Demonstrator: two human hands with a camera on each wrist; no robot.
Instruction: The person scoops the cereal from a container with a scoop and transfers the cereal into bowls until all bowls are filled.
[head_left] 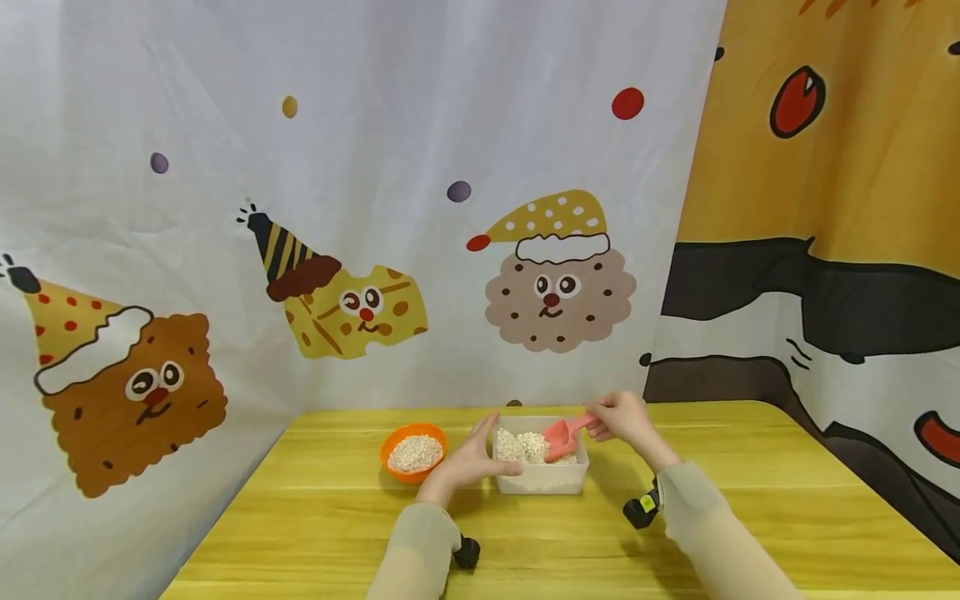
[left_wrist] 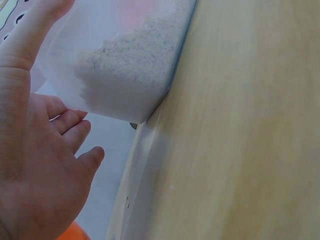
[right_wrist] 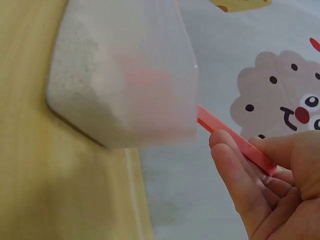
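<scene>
A white translucent plastic container (head_left: 542, 481) stands near the far edge of the table, partly filled with pale oat flakes (head_left: 522, 447). My left hand (head_left: 470, 461) holds its left side, thumb along the front wall and fingers spread toward the back. In the left wrist view, several fingertips lie by the wall. With thumb and fingers my right hand (head_left: 625, 421) pinches the handle of a pink scoop (head_left: 558, 437) at the right rim. The scoop's head is tilted down into the oats; through the wall it shows as a pink blur (right_wrist: 147, 77) in the right wrist view.
Left of the container, an orange bowl (head_left: 408, 477) holds more oat flakes (head_left: 415, 452), close to my left wrist. The wood-grain table (head_left: 540, 550) ends just behind both vessels. A printed curtain (head_left: 420, 125) hangs beyond it.
</scene>
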